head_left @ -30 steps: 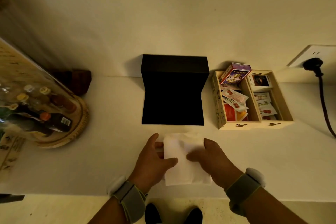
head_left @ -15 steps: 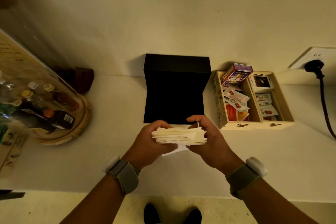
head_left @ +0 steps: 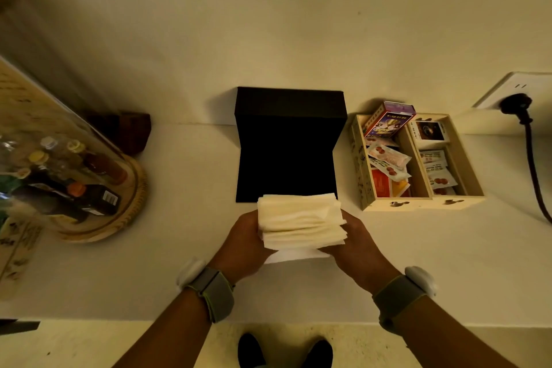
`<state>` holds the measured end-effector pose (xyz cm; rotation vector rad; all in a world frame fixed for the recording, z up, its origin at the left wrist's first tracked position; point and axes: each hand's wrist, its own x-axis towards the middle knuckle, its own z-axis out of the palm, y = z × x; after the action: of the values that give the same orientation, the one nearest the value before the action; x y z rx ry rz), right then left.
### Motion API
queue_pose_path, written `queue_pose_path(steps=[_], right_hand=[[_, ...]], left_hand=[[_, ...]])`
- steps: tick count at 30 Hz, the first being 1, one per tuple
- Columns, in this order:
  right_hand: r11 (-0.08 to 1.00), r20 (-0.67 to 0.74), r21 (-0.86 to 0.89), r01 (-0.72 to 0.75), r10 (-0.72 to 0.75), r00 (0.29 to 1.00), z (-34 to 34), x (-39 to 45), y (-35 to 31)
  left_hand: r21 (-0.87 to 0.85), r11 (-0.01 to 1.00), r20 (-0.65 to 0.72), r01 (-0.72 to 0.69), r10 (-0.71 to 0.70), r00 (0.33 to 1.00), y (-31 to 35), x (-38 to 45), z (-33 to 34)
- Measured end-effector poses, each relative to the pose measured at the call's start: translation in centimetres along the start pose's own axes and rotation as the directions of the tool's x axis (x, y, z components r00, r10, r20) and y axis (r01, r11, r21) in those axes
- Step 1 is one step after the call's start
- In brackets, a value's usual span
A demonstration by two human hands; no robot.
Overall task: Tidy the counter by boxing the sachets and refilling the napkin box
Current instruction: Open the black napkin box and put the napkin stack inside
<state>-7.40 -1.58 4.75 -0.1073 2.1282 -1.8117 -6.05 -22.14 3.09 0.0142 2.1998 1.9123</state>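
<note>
Both hands grip a napkin stack just in front of the black box.

The left hand [head_left: 243, 237] and right hand [head_left: 354, 240] are closed on the side edges of the napkins [head_left: 300, 221], held above the counter [head_left: 448, 263]. The stack looks light, soft and loose, so squeezing both sides should stop sheets fanning. The open black box [head_left: 288, 158] lies just ahead, the sachet tray [head_left: 418, 203] well clear to its right.

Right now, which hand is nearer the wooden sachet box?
Right. The right hand holds the napkin stack's right side, just below-left of the wooden sachet box; the left hand is across the stack.
</note>
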Motion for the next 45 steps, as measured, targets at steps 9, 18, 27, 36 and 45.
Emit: queue_pose_path(steps=[9,18,27,36,45], right_hand=[[0.956,-0.073,0.211,-0.206,0.225,0.972,-0.2,4.9,-1.9],[0.968,-0.217,0.019,-0.248,0.247,0.944,-0.5,10.3,-2.4],[0.934,-0.391,-0.238,-0.265,0.158,0.907,-1.7,10.8,-3.0],[0.982,-0.331,0.102,-0.158,0.184,0.926,-3.7,11.5,-9.9],[0.984,-0.264,-0.053,-0.169,0.150,0.953,-5.2,9.4,-9.8]], left_hand=[[-0.269,0.939,-0.133,0.214,-0.256,0.957,1.3,4.0,-2.5],[-0.029,0.977,-0.231,0.212,-0.212,0.950,2.9,10.4,-4.4],[0.077,0.969,-0.350,0.236,-0.195,0.916,1.9,9.6,-6.5],[-0.075,0.995,-0.330,0.067,-0.088,0.940,7.1,13.0,-10.1],[-0.147,0.988,-0.255,0.041,-0.078,0.964,7.6,10.0,-8.8]])
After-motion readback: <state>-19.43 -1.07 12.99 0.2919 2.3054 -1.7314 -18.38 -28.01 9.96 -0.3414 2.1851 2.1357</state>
